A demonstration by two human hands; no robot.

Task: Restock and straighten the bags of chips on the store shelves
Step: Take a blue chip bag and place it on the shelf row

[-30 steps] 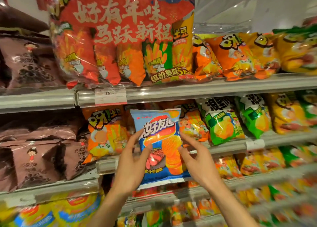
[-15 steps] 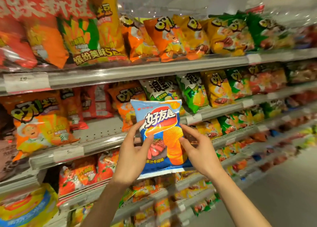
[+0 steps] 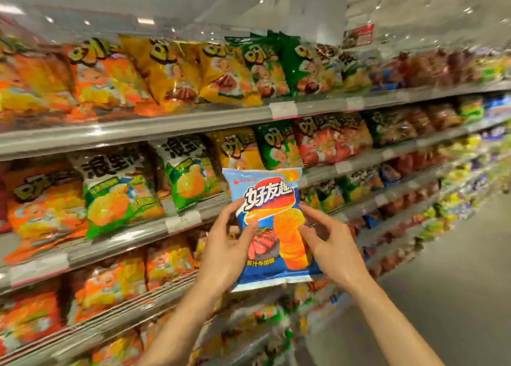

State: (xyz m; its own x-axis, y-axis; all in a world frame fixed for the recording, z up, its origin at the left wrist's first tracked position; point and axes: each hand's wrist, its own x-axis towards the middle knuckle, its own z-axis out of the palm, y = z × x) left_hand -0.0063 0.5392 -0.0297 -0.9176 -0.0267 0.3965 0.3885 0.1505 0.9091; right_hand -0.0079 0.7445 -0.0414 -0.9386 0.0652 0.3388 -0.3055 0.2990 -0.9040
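Observation:
I hold a blue bag of ridged chips [image 3: 269, 216] upright in front of the shelves, at mid height. My left hand [image 3: 225, 251] grips its left edge, thumb on the front. My right hand [image 3: 330, 246] grips its right edge the same way. The bag's lower corners are hidden behind my palms. Behind it, on the second shelf [image 3: 318, 174], stand yellow [image 3: 239, 151] and green [image 3: 278, 145] chip bags.
Several long metal shelves run away to the right, packed with orange, yellow, green and red chip bags. White-and-green bags [image 3: 116, 188] stand left of the held bag. Price tags [image 3: 184, 222] line the shelf edges. The grey aisle floor [image 3: 456, 296] opens at lower right.
My view has swung right along the aisle; the big red multipack and brown bags have left the frame. The blue bag stays between both hands, unchanged.

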